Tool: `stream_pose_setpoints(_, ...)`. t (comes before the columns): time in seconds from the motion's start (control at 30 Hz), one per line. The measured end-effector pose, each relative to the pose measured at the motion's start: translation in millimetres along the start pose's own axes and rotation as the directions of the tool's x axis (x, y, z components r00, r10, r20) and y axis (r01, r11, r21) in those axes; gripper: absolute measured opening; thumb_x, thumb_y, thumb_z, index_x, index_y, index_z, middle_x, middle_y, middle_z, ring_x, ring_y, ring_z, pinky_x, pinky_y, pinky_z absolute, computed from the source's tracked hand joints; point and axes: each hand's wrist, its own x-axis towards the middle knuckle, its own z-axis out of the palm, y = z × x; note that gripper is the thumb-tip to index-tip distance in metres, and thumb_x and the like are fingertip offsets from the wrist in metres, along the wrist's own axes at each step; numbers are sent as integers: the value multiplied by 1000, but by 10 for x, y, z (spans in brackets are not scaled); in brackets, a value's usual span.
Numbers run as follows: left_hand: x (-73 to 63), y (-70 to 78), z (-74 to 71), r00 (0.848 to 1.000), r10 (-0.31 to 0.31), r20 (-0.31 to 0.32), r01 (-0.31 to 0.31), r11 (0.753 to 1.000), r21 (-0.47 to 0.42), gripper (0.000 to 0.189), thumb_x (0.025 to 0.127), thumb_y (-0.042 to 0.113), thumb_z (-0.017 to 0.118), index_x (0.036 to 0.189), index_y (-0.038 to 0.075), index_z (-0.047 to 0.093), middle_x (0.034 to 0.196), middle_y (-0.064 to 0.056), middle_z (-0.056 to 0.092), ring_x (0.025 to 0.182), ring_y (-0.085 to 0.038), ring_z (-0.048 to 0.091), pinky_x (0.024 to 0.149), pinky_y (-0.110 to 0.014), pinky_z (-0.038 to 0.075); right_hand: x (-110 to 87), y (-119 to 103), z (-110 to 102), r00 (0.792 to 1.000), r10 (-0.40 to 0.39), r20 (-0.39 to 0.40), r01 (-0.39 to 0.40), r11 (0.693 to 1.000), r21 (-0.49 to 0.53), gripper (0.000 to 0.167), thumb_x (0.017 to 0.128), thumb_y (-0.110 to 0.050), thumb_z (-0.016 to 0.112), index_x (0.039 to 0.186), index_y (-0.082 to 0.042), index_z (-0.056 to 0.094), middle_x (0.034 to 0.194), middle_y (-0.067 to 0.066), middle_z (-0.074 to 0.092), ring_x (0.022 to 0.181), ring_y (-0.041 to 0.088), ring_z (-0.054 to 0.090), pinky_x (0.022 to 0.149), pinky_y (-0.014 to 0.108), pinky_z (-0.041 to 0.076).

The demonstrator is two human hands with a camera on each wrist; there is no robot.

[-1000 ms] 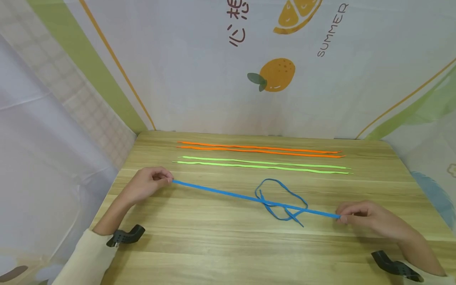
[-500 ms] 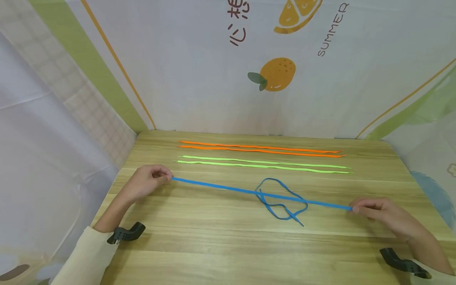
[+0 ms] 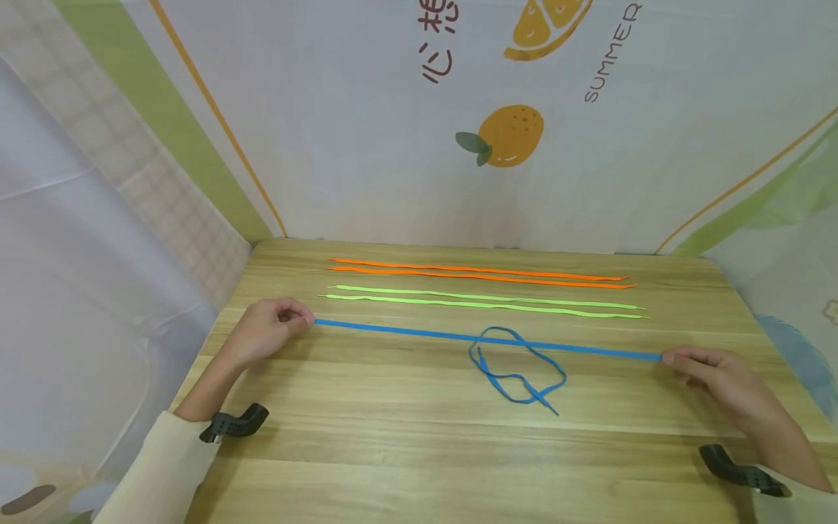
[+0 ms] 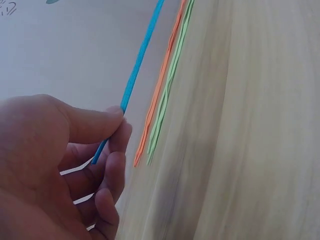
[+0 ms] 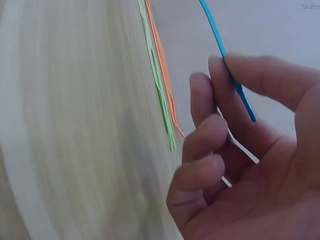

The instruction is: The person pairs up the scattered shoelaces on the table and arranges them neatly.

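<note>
A blue shoelace (image 3: 406, 331) is stretched straight between both hands, above the table. My left hand (image 3: 271, 327) pinches one end of it between thumb and index finger, and the lace's tip pokes out past the pinch in the left wrist view. At the other end my right hand (image 3: 713, 375) pinches the lace the same way, with its tip (image 5: 248, 107) showing inside the palm. A second blue shoelace (image 3: 504, 399) lies in a loose tangled loop on the wood, partly crossed by the stretched one in the head view.
Two light green shoelaces (image 3: 484, 302) lie straight and side by side beyond the blue ones. Behind them are two orange shoelaces (image 3: 478, 272), near the far edge of the wooden table (image 3: 419, 451). A printed white cloth (image 3: 366, 145) hangs behind the table.
My right hand has moved right and away from me, drawing the blue shoelace taut and more level. The left hand has shifted slightly forward. The looped lace and the others lie still.
</note>
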Motion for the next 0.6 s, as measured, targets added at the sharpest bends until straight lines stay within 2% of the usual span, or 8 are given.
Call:
stream_pose_setpoints(0.1, 31, 11, 5, 1000, 6, -26, -5, 999, 35, 23, 108, 24, 71, 113, 3, 80, 106, -10, 78, 99, -27, 70, 86, -43, 53, 49, -16, -2, 999, 18, -50, -18, 1000, 1, 27, 115, -13, 59, 107, -6, 83, 87, -3, 59, 85, 11, 53, 72, 24, 50)
stream_pose_setpoints(0.23, 91, 8, 33, 998, 28, -63, -22, 996, 90, 23, 108, 22, 69, 111, 1, 80, 105, -12, 79, 99, -30, 72, 88, -46, 54, 130, -66, 20, 990, 61, -131, -65, 997, -31, 24, 114, -22, 65, 102, -11, 84, 84, -5, 57, 81, 12, 50, 68, 26, 47)
stream_pose_setpoints(0.33, 143, 21, 55, 995, 32, -91, -22, 993, 117, 25, 107, 24, 70, 108, 0, 80, 101, -12, 79, 90, -28, 69, 82, -44, 52, 202, -92, 31, 981, 65, -185, -83, 992, -95, 25, 112, -28, 69, 107, -9, 83, 82, -6, 57, 80, 12, 50, 67, 27, 46)
stream_pose_setpoints(0.43, 190, 46, 69, 993, 28, -115, -12, 990, 142, 27, 106, 25, 72, 106, 0, 81, 95, -9, 78, 78, -23, 64, 73, -38, 48, 281, -105, 29, 973, 58, -224, -111, 966, -234, 45, 111, -40, 67, 123, 2, 78, 95, -2, 64, 90, 16, 52, 71, 27, 45)
stream_pose_setpoints(0.53, 238, 63, 86, 991, 24, -132, -2, 987, 162, 26, 104, 26, 74, 102, 2, 82, 87, -6, 77, 70, -20, 58, 65, -36, 44, 372, -108, 27, 969, 59, -241, -142, 928, -344, 63, 112, -48, 62, 139, 9, 68, 127, 18, 68, 111, 30, 56, 77, 28, 43)
stream_pose_setpoints(0.6, 266, 67, 100, 990, 22, -138, 3, 985, 175, 25, 103, 26, 74, 101, 3, 82, 83, -4, 76, 67, -20, 56, 61, -35, 42, 432, -104, 35, 967, 54, -248, -147, 916, -374, 65, 112, -48, 60, 140, 10, 67, 140, 28, 62, 119, 38, 54, 80, 29, 42)
